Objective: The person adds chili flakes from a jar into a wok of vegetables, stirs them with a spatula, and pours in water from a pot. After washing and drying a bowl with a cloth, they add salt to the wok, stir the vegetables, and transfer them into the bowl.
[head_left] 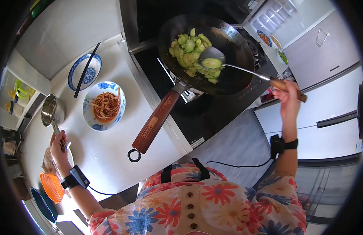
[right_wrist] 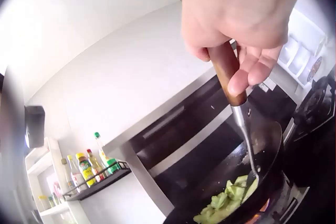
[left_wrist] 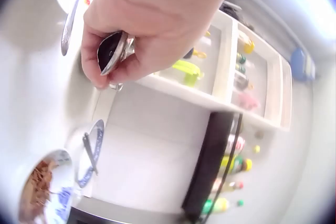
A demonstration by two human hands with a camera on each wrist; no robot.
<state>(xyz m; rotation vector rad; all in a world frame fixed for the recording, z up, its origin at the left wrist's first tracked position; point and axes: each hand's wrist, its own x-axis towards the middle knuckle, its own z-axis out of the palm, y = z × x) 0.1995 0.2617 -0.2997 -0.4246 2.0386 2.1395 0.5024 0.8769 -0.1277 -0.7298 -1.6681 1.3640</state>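
Observation:
My right hand (head_left: 287,96) grips the wooden handle of a wok spatula (head_left: 244,69). Its metal blade is among sliced green vegetables (head_left: 189,49) in a dark wok (head_left: 236,80). In the right wrist view, fingers curl round the spatula handle (right_wrist: 226,71), and flame shows under the wok. Over on the left side, my left hand (head_left: 60,147) holds a shiny metal dipper (head_left: 49,111) by its handle, above the white counter (head_left: 122,156). The left wrist view shows the handle's end (left_wrist: 111,53) between curled fingers and thumb; the dipper's cup is hidden there.
A bowl of reddish shredded food (head_left: 105,105) stands beside a blue-patterned bowl (head_left: 87,68) with black chopsticks (head_left: 86,72) across it. The wok's wooden handle (head_left: 158,119) juts over the counter. An orange basket (head_left: 52,187) is at lower left. Bottles (right_wrist: 89,169) line a wall rack.

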